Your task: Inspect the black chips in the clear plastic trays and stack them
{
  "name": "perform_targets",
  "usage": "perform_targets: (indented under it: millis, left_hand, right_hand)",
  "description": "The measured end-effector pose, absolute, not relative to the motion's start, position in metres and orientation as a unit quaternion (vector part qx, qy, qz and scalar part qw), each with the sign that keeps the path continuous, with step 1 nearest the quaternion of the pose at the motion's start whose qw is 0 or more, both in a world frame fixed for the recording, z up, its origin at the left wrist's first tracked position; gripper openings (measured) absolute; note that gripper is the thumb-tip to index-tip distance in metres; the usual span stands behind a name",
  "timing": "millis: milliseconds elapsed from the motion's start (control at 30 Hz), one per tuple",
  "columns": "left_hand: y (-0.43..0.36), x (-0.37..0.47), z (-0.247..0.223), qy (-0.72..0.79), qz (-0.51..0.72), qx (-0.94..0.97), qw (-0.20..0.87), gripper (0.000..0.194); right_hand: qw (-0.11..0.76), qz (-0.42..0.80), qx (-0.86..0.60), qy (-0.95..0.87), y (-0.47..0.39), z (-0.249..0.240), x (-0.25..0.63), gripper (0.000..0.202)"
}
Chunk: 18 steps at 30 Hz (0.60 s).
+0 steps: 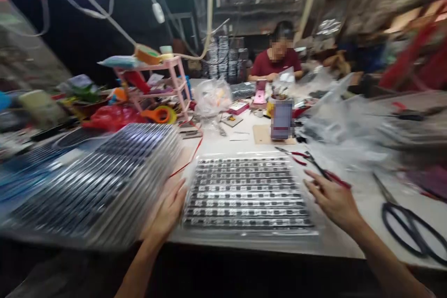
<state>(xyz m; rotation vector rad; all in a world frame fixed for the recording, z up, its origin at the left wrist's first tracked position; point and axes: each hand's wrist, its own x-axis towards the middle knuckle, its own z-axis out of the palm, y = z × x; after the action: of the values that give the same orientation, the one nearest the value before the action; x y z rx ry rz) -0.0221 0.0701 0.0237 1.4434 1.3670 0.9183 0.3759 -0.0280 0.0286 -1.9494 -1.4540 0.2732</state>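
The left hand [167, 209] is just beside the left edge of a clear plastic tray [247, 195] filled with rows of small dark parts, its fingers loosely extended, though blur hides whether they touch it. The right hand [333, 200] is near the tray's right side, fingers spread and holding nothing visible, with red-handled pliers [324, 167] beside it. The tray lies flat on the white bench [223, 144], between a tall stack of similar trays [104, 172] and large black scissors [407, 223].

Slim bare forearms [379, 251], bare hands [333, 201]
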Motion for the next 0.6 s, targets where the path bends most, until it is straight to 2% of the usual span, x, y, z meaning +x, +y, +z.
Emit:
perform_targets:
  millis: [67, 233, 300, 467, 600]
  left_hand:
    - [0.074, -0.027, 0.014, 0.577, 0.359, 0.647, 0.345, 0.059]
    - [0.092, -0.04, -0.01, 0.568, 0.312, 0.732, 0.21, 0.054]
    - [0.093, -0.042, -0.012, 0.564, 0.3, 0.749, 0.179, 0.052]
    - [0.09, -0.041, -0.004, 0.562, 0.275, 0.767, 0.138, 0.051]
    - [0.09, -0.035, -0.003, 0.579, 0.269, 0.763, 0.105, 0.055]
  right_hand:
    - [0.32, 0.08, -0.715, -0.616, -0.021, 0.027, 0.37, 0.048]
    - [0.175, 0.015, -0.733, -0.657, -0.011, 0.02, 0.347, 0.051]
    - [0.139, -0.005, -0.738, -0.66, -0.012, 0.018, 0.341, 0.055]
    - [0.129, 0.007, -0.72, -0.681, -0.012, 0.02, 0.34, 0.055]
    - [0.071, 0.013, -0.693, -0.717, -0.006, 0.027, 0.339, 0.062]
